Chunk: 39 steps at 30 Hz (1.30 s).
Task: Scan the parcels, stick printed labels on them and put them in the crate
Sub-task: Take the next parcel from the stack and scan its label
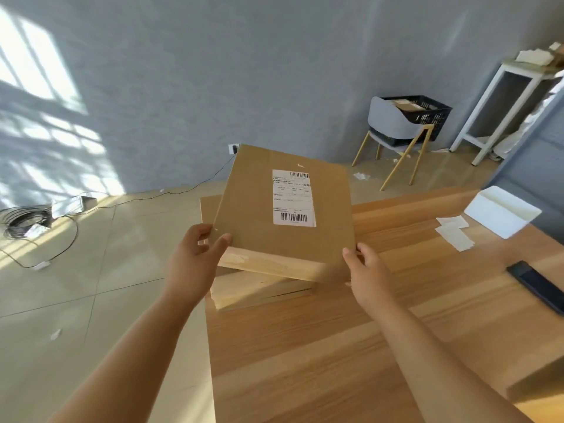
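A flat brown cardboard parcel [253, 215] with a white printed label [293, 197] on its top is held tilted above the wooden table [351, 346]. My left hand [195, 254] grips its near left corner, thumb on top. My right hand [366, 270] grips its near right corner. A second cardboard parcel [259, 293] lies flat on the table right under it. The black crate [427, 112] stands on a grey chair [387, 123] by the far wall and holds a parcel.
Loose white label sheets [454, 232] and a white label printer [503, 213] lie at the table's right. A dark handheld device [537, 285] lies near the right edge. A white side table [500, 111] stands far right. Cables [27, 222] lie on the floor at left.
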Each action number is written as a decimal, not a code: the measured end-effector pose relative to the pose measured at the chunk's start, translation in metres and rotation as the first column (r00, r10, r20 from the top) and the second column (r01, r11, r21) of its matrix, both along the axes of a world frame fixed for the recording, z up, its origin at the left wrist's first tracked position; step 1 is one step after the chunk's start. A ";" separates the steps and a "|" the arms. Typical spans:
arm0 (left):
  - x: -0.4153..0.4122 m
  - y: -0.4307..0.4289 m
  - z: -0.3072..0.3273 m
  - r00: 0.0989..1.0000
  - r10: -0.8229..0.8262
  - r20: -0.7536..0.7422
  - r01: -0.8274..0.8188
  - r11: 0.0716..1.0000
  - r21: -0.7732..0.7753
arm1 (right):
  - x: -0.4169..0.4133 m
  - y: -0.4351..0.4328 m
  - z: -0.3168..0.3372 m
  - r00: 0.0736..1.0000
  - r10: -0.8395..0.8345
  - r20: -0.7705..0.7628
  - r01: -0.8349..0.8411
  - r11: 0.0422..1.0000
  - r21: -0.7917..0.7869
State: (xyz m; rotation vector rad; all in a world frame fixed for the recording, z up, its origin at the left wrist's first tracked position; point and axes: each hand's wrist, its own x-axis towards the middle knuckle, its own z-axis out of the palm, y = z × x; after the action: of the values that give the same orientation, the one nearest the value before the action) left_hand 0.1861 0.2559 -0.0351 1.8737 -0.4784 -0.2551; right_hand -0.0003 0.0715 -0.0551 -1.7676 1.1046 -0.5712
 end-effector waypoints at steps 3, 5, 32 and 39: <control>-0.031 -0.009 0.004 0.998 -0.066 0.008 0.066 0.998 -0.016 | -0.033 -0.003 -0.002 0.995 -0.061 0.080 0.057 0.997 0.056; -0.051 -0.017 0.003 0.993 -0.112 0.034 0.112 0.994 0.000 | -0.058 -0.008 -0.003 0.990 -0.097 0.102 0.090 0.993 0.072; -0.364 -0.201 -0.125 0.940 -0.145 -0.309 0.232 0.935 0.269 | -0.349 -0.230 -0.085 0.907 0.069 -0.416 -0.008 0.989 0.146; -0.359 -0.246 -0.143 0.943 -0.118 -0.311 0.228 0.910 0.346 | -0.327 -0.277 -0.101 0.872 0.120 -0.475 -0.077 0.991 0.110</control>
State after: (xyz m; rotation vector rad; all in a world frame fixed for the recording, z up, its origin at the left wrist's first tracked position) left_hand -0.1725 0.0101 -0.1780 2.1237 -0.4192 -0.7751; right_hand -0.3277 -0.2051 -0.1564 -1.9280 1.3389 -0.0072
